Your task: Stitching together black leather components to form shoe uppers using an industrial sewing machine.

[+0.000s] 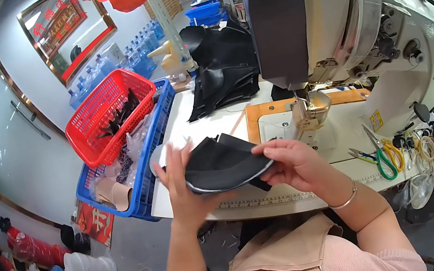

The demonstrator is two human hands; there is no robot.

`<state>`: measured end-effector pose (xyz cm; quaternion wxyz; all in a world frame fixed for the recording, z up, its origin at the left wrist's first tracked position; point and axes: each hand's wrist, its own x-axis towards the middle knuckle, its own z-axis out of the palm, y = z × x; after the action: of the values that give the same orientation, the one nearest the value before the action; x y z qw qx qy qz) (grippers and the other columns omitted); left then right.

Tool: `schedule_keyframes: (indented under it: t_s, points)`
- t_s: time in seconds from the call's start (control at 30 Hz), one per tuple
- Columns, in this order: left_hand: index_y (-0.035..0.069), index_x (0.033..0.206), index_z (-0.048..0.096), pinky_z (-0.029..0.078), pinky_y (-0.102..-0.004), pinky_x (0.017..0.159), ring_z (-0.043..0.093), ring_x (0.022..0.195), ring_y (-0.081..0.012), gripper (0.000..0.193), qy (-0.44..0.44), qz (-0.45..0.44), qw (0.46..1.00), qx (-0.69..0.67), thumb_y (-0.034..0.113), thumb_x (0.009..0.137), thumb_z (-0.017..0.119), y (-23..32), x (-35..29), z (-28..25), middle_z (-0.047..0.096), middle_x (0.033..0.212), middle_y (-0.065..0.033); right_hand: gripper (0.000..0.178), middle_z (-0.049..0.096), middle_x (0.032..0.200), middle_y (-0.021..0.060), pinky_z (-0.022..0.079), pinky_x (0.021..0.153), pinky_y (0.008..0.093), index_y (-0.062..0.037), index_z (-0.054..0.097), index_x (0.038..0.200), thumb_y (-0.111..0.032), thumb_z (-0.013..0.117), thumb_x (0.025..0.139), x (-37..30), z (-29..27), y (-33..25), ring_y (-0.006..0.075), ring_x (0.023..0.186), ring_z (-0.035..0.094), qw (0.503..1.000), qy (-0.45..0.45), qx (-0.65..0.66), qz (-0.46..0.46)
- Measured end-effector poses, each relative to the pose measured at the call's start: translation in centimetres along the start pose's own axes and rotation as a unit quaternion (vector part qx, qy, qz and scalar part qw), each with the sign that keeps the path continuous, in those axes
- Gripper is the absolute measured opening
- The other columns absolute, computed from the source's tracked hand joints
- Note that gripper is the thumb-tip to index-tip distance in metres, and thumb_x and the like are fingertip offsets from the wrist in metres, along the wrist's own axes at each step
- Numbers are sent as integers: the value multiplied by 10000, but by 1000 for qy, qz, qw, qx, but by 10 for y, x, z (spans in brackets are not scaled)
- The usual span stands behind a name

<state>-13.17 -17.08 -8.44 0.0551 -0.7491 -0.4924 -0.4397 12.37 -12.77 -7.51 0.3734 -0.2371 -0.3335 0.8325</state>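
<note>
A black curved piece of fabric or leather (225, 162) with a pale rounded edge is held above the front of the white sewing table. My right hand (296, 164) pinches its right end between thumb and fingers. At its left end is my left hand (181, 189), a little blurred, with fingers stretched up and apart; whether its palm touches the piece I cannot tell. Just beyond, the sewing machine's needle and presser foot area (307, 115) stands over a metal plate, away from both hands.
The large sewing machine head (317, 17) fills the right. Scissors with green handles (385, 163) and yellow-handled scissors (394, 155) lie at the right. Stacked black pieces (223, 66) lie at the back. A red basket (80, 129) rests on a blue crate (142, 184) at left.
</note>
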Motion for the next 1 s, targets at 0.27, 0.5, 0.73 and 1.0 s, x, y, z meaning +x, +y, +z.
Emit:
schedule_keyframes:
  t_s: [0.27, 0.5, 0.73, 1.0]
  points:
    - [-41, 1014, 657, 504, -266, 789, 635, 854, -122, 280, 71, -201, 909, -359, 68, 780, 767, 0, 67, -15, 697, 969, -73, 738, 575, 1162, 119, 479, 849, 329, -41, 424, 1377, -348, 752, 792, 7, -21, 4, 195, 1058, 552, 801, 191, -415, -386]
    - [-29, 1010, 667, 481, -285, 850, 631, 900, -146, 269, 68, -137, 931, -332, 31, 766, 763, 11, 61, -15, 692, 981, -65, 344, 657, 1039, 81, 457, 920, 341, -28, 675, 1038, -288, 729, 819, 25, -17, 9, 192, 1084, 582, 662, 107, -637, -379]
    - [-2, 1351, 417, 203, -488, 1129, 365, 1332, -365, 778, 202, 71, 956, 200, 90, 683, 805, 14, 69, -4, 454, 1358, -209, 219, 638, 855, -4, 464, 732, 204, -4, 647, 1077, -123, 647, 894, 24, -7, 8, 47, 824, 570, 876, 67, -454, -147]
    - [61, 1292, 513, 398, -324, 1007, 544, 1161, -224, 835, -513, 37, 830, -217, 279, 581, 895, 20, 145, 24, 621, 1163, -130, 280, 644, 920, 1, 453, 779, 240, -31, 621, 1160, -101, 633, 889, 5, -15, 3, 53, 848, 529, 904, -76, -377, -188]
